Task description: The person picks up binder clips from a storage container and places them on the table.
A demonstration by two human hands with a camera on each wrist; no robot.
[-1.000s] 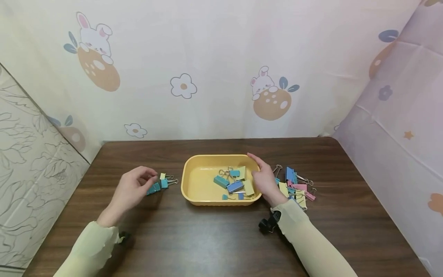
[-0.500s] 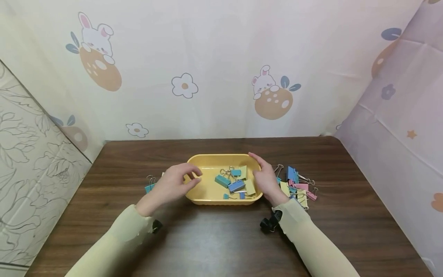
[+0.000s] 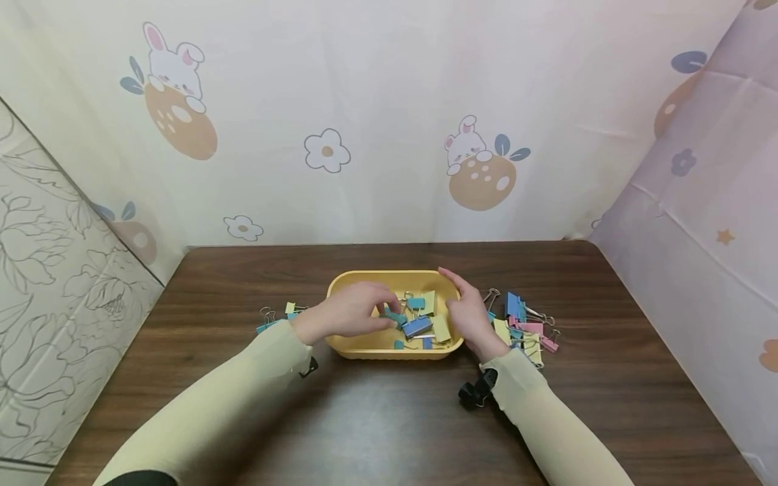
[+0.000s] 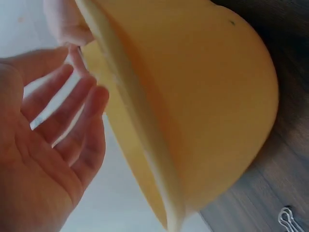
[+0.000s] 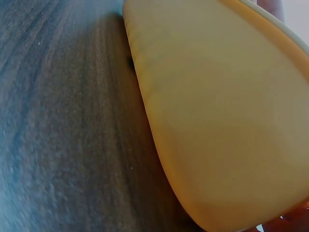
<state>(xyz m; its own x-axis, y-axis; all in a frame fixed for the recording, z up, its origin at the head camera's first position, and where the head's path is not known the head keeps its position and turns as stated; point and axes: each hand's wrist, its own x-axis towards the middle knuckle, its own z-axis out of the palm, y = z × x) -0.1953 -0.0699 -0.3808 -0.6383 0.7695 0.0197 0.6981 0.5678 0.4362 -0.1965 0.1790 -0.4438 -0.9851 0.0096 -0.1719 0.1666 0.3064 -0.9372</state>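
A yellow plastic tray [image 3: 358,352] stands on the table with several teal, blue and yellow binder clips [image 3: 417,327] gathered in its right part. My left hand [image 3: 355,310] reaches over the tray's left side, fingers loosely bent and fingertips close above a teal binder clip. In the left wrist view, nothing shows between the thumb and fingers of the left hand [image 4: 53,130], beside the tray's rim [image 4: 137,113]. At the tray's right end, my right hand [image 3: 474,324] grips the rim, thumb on the inner side. In the right wrist view, the tray's outer wall [image 5: 217,111] fills most of the frame.
To the right of the tray lies a loose pile of blue, pink, yellow and teal binder clips [image 3: 525,327]. A few more, including a yellow clip [image 3: 291,308], lie left of it, partly behind the left forearm. A patterned curtain [image 3: 377,101] hangs behind the dark wooden table [image 3: 377,418].
My left hand has moved right, from the clips on the left of the table to over the inside of the tray. The right hand stays on the tray's right end.
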